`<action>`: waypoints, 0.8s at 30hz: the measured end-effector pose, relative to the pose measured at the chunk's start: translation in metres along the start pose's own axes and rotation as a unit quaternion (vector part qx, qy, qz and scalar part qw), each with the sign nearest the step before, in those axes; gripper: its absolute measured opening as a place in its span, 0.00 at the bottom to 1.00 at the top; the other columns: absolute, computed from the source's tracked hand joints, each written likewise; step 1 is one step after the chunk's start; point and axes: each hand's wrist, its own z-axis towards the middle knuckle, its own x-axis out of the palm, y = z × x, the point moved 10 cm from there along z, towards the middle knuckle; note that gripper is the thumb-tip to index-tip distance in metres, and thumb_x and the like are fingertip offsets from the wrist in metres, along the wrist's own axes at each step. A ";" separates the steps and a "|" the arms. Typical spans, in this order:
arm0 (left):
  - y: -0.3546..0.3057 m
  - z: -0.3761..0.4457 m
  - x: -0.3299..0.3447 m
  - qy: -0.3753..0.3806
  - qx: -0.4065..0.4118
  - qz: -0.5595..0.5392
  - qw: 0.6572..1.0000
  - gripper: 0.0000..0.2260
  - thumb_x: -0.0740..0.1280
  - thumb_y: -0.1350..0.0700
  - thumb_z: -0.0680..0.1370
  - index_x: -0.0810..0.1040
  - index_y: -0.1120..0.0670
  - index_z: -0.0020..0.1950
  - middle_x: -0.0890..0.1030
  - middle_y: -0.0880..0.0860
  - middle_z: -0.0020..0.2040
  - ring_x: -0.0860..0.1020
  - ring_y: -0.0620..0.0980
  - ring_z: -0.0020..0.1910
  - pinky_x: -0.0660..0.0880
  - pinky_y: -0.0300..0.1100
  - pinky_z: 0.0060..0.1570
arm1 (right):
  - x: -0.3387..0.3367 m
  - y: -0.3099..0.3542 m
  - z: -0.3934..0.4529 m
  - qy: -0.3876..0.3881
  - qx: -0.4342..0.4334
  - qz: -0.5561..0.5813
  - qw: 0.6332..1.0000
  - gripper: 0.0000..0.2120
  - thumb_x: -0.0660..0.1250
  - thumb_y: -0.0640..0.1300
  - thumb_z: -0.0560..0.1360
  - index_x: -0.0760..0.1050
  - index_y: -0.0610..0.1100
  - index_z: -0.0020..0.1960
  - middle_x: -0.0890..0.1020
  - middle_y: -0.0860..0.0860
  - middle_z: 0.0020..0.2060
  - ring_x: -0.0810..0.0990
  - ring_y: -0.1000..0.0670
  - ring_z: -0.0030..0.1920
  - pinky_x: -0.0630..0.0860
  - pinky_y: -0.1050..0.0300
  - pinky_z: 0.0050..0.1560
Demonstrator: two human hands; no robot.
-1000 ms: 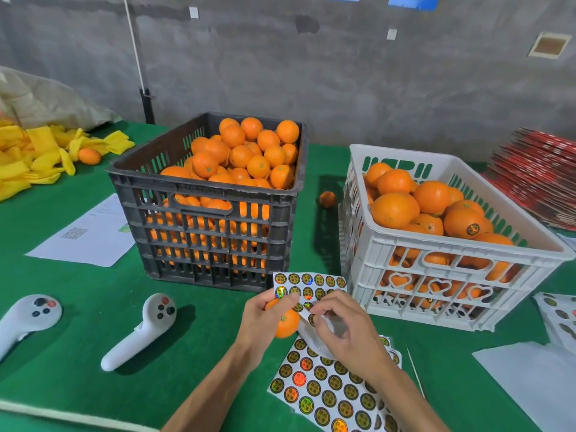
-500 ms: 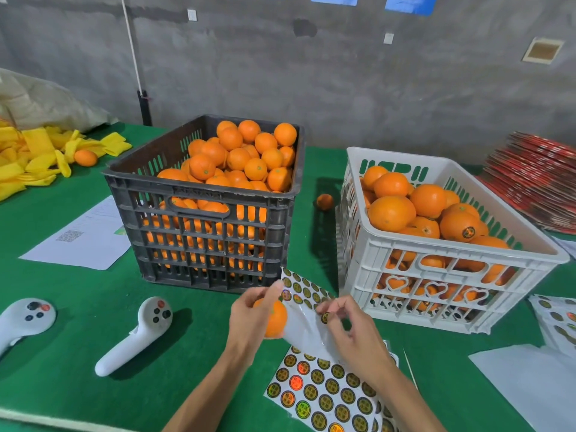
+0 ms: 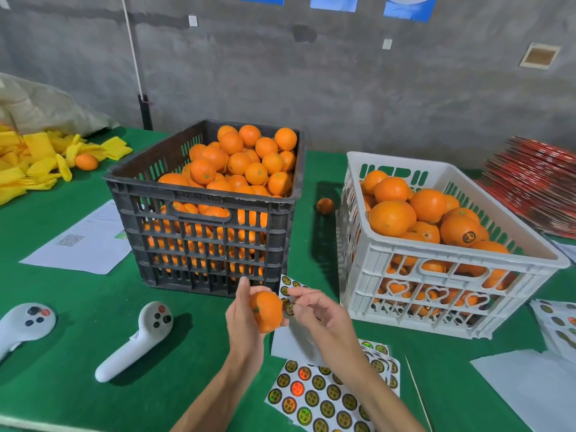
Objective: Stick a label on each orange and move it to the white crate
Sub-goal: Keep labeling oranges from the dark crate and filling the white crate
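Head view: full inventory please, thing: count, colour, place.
black crate: one, dark, centre of table, heaped with oranges
white crate: one, white, right of the black crate, part full of oranges
held orange: one, orange, in front of the black crate
loose oranges: two, one between the crates, one by the yellow wraps
label: one, dark and gold, at the held orange's right side
label sheets: several, near edge and far right
controllers: two, white, left
yellow wraps: pile, far left
paper: one, white, left
red stack: far right
table: green
left hand: holds the orange
right hand: pinches the label
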 end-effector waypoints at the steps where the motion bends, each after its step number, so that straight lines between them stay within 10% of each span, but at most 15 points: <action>1: 0.000 -0.001 0.000 0.000 -0.004 -0.004 1.000 0.27 0.66 0.29 0.73 0.83 0.54 0.40 0.82 0.61 0.40 0.82 0.58 0.35 0.80 0.50 0.37 | 0.007 0.002 0.001 0.004 -0.004 0.000 1.000 0.02 0.71 0.45 0.79 0.82 0.50 0.47 0.82 0.59 0.61 0.78 0.59 0.63 0.73 0.61 0.62; 7: -0.003 -0.008 0.007 0.024 -0.028 -0.053 0.998 0.26 0.69 0.35 0.77 0.80 0.59 0.41 0.78 0.59 0.37 0.78 0.53 0.33 0.77 0.45 0.35 | 0.015 0.003 0.000 -0.017 -0.002 -0.013 1.000 0.05 0.77 0.48 0.75 0.84 0.52 0.50 0.82 0.59 0.60 0.78 0.55 0.66 0.71 0.43 0.70; 14: -0.085 -0.019 0.067 0.122 0.111 0.051 0.985 0.23 0.65 0.36 0.72 0.82 0.56 0.41 0.83 0.56 0.43 0.79 0.57 0.42 0.76 0.50 0.42 | -0.006 0.048 0.014 0.059 0.023 0.034 0.997 0.29 0.78 0.60 0.70 0.75 0.64 0.69 0.81 0.59 0.65 0.80 0.53 0.65 0.80 0.53 0.62; 19: -0.171 -0.022 0.142 0.208 0.273 0.140 0.929 0.26 0.52 0.39 0.85 0.86 0.47 0.43 0.86 0.48 0.48 0.83 0.47 0.50 0.77 0.37 0.51 | -0.030 0.120 0.037 0.090 -0.038 0.145 0.985 0.30 0.75 0.48 0.77 0.70 0.49 0.76 0.79 0.46 0.69 0.81 0.38 0.65 0.81 0.44 0.61; 24: -0.208 -0.003 0.209 0.268 0.329 0.276 0.862 0.22 0.53 0.39 0.85 0.85 0.42 0.50 0.84 0.44 0.54 0.80 0.40 0.56 0.72 0.30 0.54 | -0.076 0.174 0.060 -0.038 -0.138 0.047 0.989 0.25 0.74 0.46 0.76 0.74 0.51 0.72 0.83 0.54 0.61 0.84 0.44 0.59 0.84 0.45 0.54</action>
